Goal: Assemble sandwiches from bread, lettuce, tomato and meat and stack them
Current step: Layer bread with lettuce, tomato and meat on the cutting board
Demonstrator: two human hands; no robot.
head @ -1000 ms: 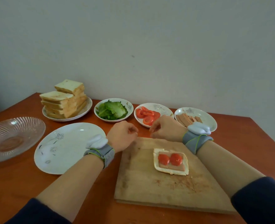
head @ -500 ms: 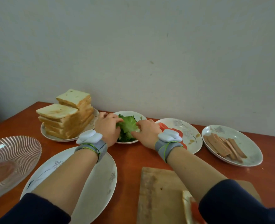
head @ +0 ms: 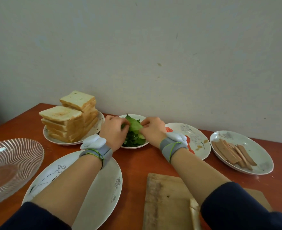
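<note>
Over the small lettuce bowl (head: 133, 146) my left hand (head: 114, 130) and my right hand (head: 151, 128) both pinch one pale green lettuce leaf (head: 135, 125), lifted a little above the darker leaves. Two stacks of sliced bread (head: 69, 120) sit on a plate at the back left. The tomato plate (head: 198, 143) lies behind my right wrist, its red slices mostly hidden. Strips of meat (head: 233, 152) lie on the plate at the right. On the wooden board (head: 163, 201) only an edge of the open sandwich's bread (head: 194, 211) shows beside my right sleeve.
A large white flowered plate (head: 107, 185) lies under my left forearm. A ribbed glass dish (head: 12, 165) sits at the far left. The table backs onto a plain wall. Both wrists wear grey bands with white sensors.
Both hands left the board, reached back to the lettuce bowl and took hold of a leaf, now raised between them. The view tilted up, so the open sandwich is nearly out of view.
</note>
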